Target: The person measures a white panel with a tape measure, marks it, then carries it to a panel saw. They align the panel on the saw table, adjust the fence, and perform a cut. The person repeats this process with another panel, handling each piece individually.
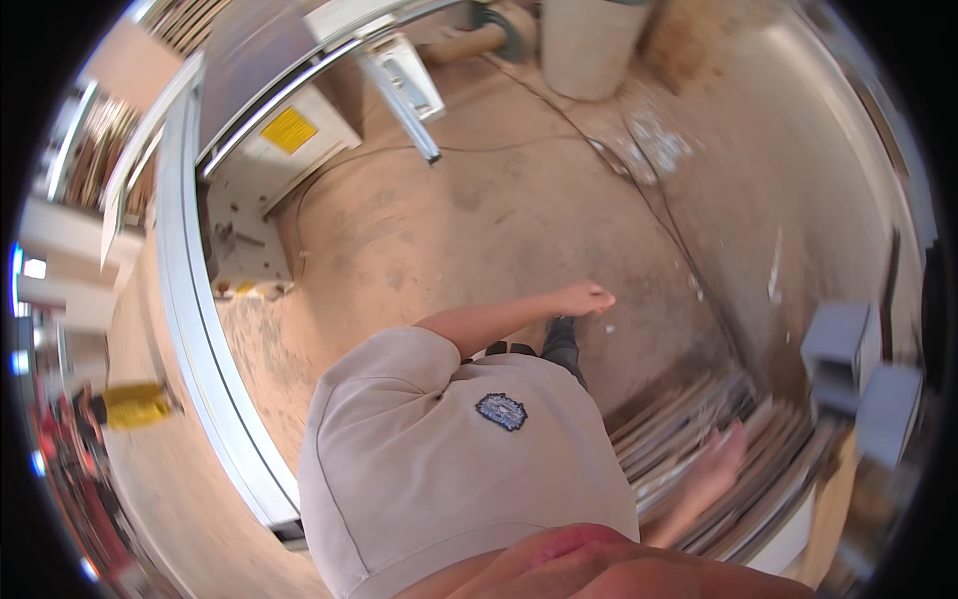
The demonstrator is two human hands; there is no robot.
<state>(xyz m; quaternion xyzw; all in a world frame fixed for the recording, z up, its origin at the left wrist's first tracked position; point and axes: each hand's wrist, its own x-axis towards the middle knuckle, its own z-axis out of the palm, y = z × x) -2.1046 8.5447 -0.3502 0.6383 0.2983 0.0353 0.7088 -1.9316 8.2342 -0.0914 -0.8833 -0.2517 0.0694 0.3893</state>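
My left hand [584, 298] is held across in front of my body, above the dusty floor [449, 240]. Its fingers are curled in, and nothing shows in them. Down at my right side hangs my right hand [720, 461], smeared by motion, so its fingers cannot be made out. It appears over or beside a pile of long, thin strips [768, 439]; whether it touches them I cannot tell.
A large machine [249, 190] with a yellow label and a long aluminium rail [195, 270] runs along my left. Dark cables [659, 200] cross the floor. A pale bin [591, 45] stands ahead, and grey box-shaped pieces [843, 344] are at right.
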